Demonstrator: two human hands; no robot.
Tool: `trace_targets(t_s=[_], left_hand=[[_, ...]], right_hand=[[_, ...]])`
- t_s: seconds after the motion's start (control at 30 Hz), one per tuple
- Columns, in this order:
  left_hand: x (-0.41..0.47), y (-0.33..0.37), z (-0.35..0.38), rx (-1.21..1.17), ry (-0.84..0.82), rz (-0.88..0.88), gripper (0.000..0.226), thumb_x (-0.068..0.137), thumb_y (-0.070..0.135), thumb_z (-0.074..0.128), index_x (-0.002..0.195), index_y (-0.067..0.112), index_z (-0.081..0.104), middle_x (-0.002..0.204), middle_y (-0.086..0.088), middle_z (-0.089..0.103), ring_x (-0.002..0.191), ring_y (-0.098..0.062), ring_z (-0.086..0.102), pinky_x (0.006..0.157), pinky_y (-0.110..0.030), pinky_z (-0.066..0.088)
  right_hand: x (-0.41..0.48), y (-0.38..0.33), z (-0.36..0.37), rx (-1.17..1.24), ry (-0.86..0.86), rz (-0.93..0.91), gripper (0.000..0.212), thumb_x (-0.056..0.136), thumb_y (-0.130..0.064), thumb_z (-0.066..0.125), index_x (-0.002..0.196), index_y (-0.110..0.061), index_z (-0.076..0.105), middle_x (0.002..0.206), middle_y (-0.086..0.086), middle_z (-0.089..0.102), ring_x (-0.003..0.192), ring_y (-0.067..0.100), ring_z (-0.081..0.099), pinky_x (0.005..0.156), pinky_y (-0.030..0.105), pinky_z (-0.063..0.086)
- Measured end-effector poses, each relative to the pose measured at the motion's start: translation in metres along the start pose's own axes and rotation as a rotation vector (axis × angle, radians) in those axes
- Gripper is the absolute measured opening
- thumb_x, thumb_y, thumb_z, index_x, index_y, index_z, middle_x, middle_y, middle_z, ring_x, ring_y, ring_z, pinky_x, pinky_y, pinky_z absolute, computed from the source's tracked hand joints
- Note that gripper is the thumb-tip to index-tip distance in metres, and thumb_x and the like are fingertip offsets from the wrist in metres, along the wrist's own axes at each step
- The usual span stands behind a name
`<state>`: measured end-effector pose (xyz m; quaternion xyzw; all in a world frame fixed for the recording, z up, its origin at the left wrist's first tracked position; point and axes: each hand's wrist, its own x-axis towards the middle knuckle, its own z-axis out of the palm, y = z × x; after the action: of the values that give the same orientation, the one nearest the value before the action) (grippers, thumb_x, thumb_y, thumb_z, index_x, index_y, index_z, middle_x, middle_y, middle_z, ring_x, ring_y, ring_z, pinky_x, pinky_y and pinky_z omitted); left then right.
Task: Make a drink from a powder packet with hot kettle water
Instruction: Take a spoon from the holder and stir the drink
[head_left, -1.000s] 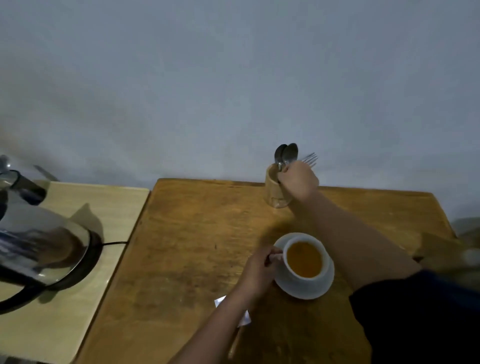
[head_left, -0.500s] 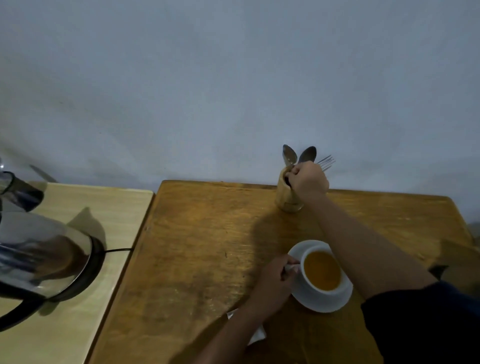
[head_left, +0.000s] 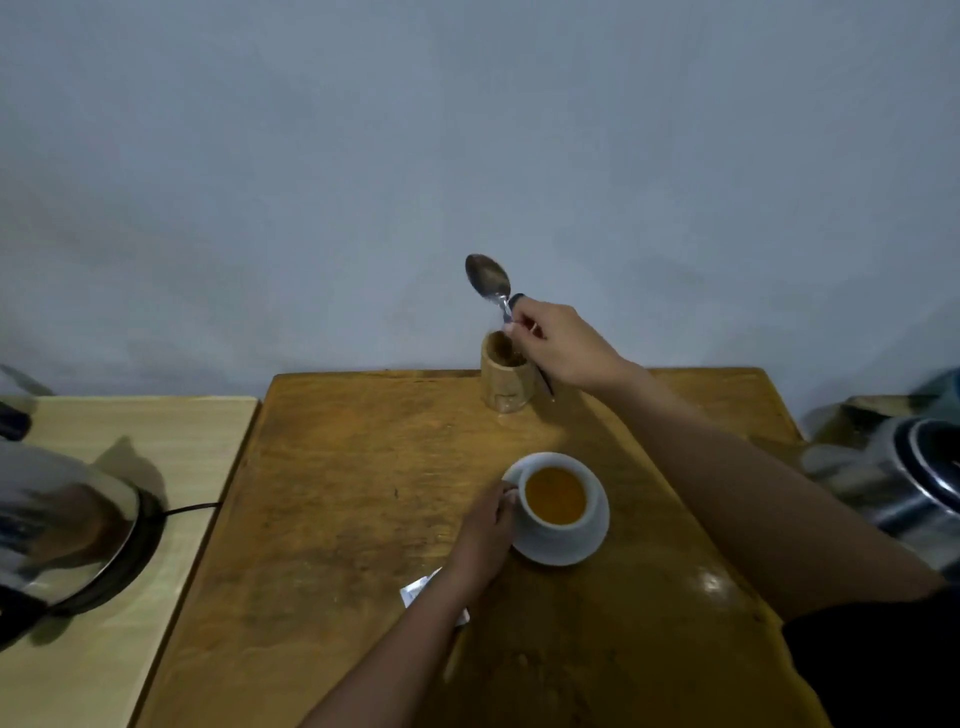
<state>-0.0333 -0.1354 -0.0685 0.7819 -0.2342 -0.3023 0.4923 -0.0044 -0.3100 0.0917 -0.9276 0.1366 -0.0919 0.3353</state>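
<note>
Right hand (head_left: 561, 345) pinching a spoon (head_left: 488, 278) above a wooden holder (head_left: 506, 376), left hand (head_left: 485, 535) gripping a white cup (head_left: 556, 525) of orange drink on a saucer (head_left: 566, 553)

A white cup (head_left: 558, 529), nearly full of orange-brown drink, stood upright on a white saucer (head_left: 563, 552), the left hand (head_left: 485, 535) holding its handle. The right hand (head_left: 563, 345) held a metal spoon (head_left: 488, 278), bowl up, above a wooden holder (head_left: 506, 382). A white packet (head_left: 418, 590) lay nearby, partly hidden. A steel kettle (head_left: 62, 525) sat far left.
</note>
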Motion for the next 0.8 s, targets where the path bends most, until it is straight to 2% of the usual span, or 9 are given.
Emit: trace_targets(t_s=[0.13, 0.23, 0.3, 0.43, 0.53, 0.6, 0.63, 0.7, 0.8], left_hand=[[-0.004, 0.002, 0.006, 0.072, 0.020, 0.023, 0.020, 0.097, 0.024, 0.036, 0.095, 0.022, 0.056, 0.101, -0.006, 0.058, 0.100, -0.023, 0.053, 0.076, -0.031, 0.038], [-0.006, 0.001, 0.011, 0.065, 0.067, 0.015, 0.020, 0.097, 0.023, 0.036, 0.096, 0.021, 0.056, 0.105, -0.011, 0.060, 0.099, -0.023, 0.054, 0.078, -0.031, 0.040], [-0.006, 0.002, 0.013, 0.051, 0.101, -0.018, 0.022, 0.097, 0.023, 0.036, 0.099, 0.018, 0.057, 0.107, -0.011, 0.060, 0.097, -0.020, 0.053, 0.078, -0.030, 0.039], [-0.005, 0.008, 0.015, 0.062, 0.105, -0.045, 0.026, 0.097, 0.023, 0.035, 0.104, 0.012, 0.057, 0.106, -0.012, 0.059, 0.092, -0.019, 0.052, 0.077, -0.029, 0.039], [-0.007, 0.007, 0.019, 0.067, 0.117, -0.070, 0.025, 0.097, 0.024, 0.034, 0.103, 0.013, 0.057, 0.106, -0.011, 0.060, 0.093, -0.019, 0.053, 0.078, -0.029, 0.040], [-0.007, 0.006, 0.020, 0.061, 0.127, -0.060, 0.024, 0.097, 0.023, 0.035, 0.100, 0.013, 0.057, 0.105, -0.012, 0.060, 0.091, -0.018, 0.052, 0.076, -0.029, 0.038], [-0.007, 0.006, 0.020, 0.058, 0.130, -0.053, 0.024, 0.097, 0.023, 0.035, 0.100, 0.012, 0.057, 0.105, -0.013, 0.060, 0.091, -0.018, 0.052, 0.076, -0.030, 0.038], [-0.006, 0.005, 0.018, 0.058, 0.128, -0.052, 0.025, 0.097, 0.022, 0.035, 0.101, 0.011, 0.057, 0.105, -0.012, 0.060, 0.092, -0.020, 0.052, 0.077, -0.031, 0.039], [-0.006, 0.005, 0.020, 0.037, 0.131, -0.061, 0.024, 0.097, 0.022, 0.036, 0.100, 0.013, 0.057, 0.103, -0.009, 0.059, 0.092, -0.020, 0.052, 0.076, -0.032, 0.040]], right_hand=[[-0.050, 0.019, -0.007, -0.024, -0.279, 0.151, 0.021, 0.094, -0.030, 0.047, 0.085, -0.012, 0.055, 0.068, 0.001, 0.061, 0.056, 0.014, 0.053, 0.058, 0.031, 0.043], [-0.075, 0.035, -0.012, -0.075, -0.381, 0.233, 0.021, 0.090, -0.027, 0.055, 0.090, -0.008, 0.064, 0.068, -0.005, 0.055, 0.062, 0.010, 0.047, 0.062, 0.028, 0.040], [-0.089, 0.041, -0.019, -0.053, -0.437, 0.261, 0.019, 0.091, -0.018, 0.054, 0.094, -0.002, 0.065, 0.066, -0.005, 0.053, 0.060, 0.009, 0.046, 0.058, 0.023, 0.038], [-0.107, 0.044, -0.034, 0.001, -0.485, 0.302, 0.021, 0.090, -0.006, 0.048, 0.088, 0.002, 0.066, 0.060, 0.000, 0.052, 0.052, 0.010, 0.043, 0.048, 0.019, 0.037], [-0.116, 0.048, -0.034, -0.070, -0.502, 0.316, 0.024, 0.086, -0.003, 0.048, 0.089, 0.013, 0.065, 0.068, 0.015, 0.059, 0.054, 0.018, 0.050, 0.045, 0.019, 0.040], [-0.118, 0.052, -0.032, -0.136, -0.483, 0.308, 0.026, 0.082, -0.002, 0.048, 0.094, 0.013, 0.064, 0.092, 0.027, 0.069, 0.079, 0.035, 0.066, 0.056, 0.035, 0.049], [-0.118, 0.053, -0.031, -0.178, -0.474, 0.296, 0.026, 0.081, -0.002, 0.048, 0.095, 0.011, 0.065, 0.101, 0.029, 0.068, 0.092, 0.039, 0.065, 0.065, 0.042, 0.053], [-0.119, 0.050, -0.030, -0.258, -0.443, 0.237, 0.026, 0.081, -0.001, 0.049, 0.093, 0.003, 0.071, 0.100, 0.023, 0.071, 0.095, 0.035, 0.066, 0.078, 0.043, 0.055], [-0.121, 0.048, -0.027, -0.337, -0.393, 0.173, 0.024, 0.080, -0.002, 0.049, 0.085, -0.006, 0.072, 0.090, 0.009, 0.072, 0.085, 0.023, 0.066, 0.070, 0.035, 0.055]])
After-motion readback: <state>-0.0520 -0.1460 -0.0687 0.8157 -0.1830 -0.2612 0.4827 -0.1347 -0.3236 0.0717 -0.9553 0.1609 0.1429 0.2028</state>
